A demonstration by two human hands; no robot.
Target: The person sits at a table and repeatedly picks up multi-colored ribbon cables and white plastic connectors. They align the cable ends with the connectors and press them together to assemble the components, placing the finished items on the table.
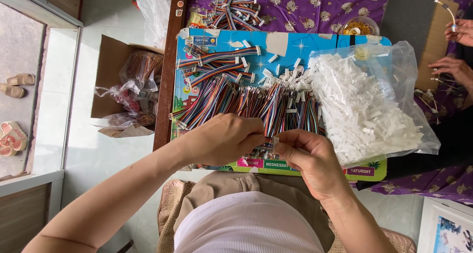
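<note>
A small white connector is being pinched between the left hand and the right hand, both closed on it at the board's six o'clock edge, with the ends of coloured wires held in it. Finished harnesses are seen at eleven o'clock on the blue board, roughly four bundles, with another heap beyond. A long row of loose wires, too many to count, is left at centre. One clear bag of white housings lies at three o'clock, mostly full. Much appears left.
</note>
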